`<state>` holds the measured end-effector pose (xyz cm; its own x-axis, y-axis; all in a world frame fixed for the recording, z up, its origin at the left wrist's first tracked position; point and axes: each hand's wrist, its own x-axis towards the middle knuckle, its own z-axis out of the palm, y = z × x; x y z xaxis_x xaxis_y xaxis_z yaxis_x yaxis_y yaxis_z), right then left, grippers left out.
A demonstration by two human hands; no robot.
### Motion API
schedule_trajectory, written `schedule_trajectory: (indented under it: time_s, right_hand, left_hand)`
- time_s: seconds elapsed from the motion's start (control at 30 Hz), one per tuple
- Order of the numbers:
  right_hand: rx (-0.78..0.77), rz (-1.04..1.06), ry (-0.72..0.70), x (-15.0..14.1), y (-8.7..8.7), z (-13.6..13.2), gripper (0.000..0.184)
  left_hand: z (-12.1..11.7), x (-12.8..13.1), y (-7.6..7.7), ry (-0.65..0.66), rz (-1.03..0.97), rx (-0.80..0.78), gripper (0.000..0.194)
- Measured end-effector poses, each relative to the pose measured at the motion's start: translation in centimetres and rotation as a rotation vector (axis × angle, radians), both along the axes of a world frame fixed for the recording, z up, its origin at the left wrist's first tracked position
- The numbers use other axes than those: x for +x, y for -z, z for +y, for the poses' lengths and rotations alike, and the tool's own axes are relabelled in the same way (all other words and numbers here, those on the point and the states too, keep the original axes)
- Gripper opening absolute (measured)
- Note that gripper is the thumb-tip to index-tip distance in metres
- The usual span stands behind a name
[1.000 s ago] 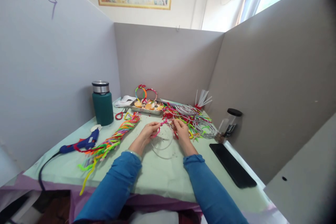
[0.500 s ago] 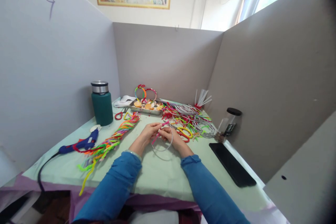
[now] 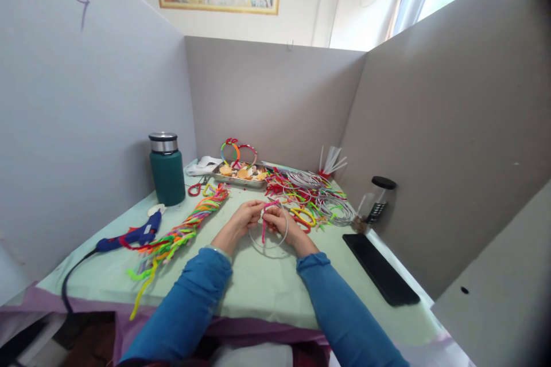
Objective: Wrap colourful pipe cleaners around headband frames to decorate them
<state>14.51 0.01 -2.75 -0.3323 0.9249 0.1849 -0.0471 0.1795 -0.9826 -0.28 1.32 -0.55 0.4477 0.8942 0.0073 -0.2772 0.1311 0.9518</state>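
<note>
Grey hoop (image 3: 287, 229), one: upheld over the pale green tablecloth (image 3: 258, 292). Left hand (image 3: 245, 218): pinching hoop and pink fuzzy stem (image 3: 264, 233) together, apparently for steadiness. Right hand (image 3: 280, 222): pinching the same stem, seemingly for control.

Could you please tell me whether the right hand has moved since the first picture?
Yes: the right hand has shifted left, closer to the left hand; the yellow scissor handle, largely covered by it then, now shows to its right.

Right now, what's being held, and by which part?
Left hand: pink pipe cleaner near its bend, beside the gray ring; right hand: seemingly its hanging length.
</note>
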Motion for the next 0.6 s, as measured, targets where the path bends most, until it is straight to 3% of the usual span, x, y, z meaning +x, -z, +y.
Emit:
schedule_trajectory:
  time_s: [0.3, 0.6]
  right_hand:
    - [0.034, -0.027, -0.012, -0.02, -0.38, -0.49, 0.016]
    - [0.05, -0.02, 0.013, 0.25, -0.39, -0.45, 0.026]
  left_hand:
    - [0.1, 0.08, 0.32, -0.052, 0.038, 0.055, 0.032]
    - [0.01, 0.21, 0.03, -0.114, 0.03, 0.032, 0.032]
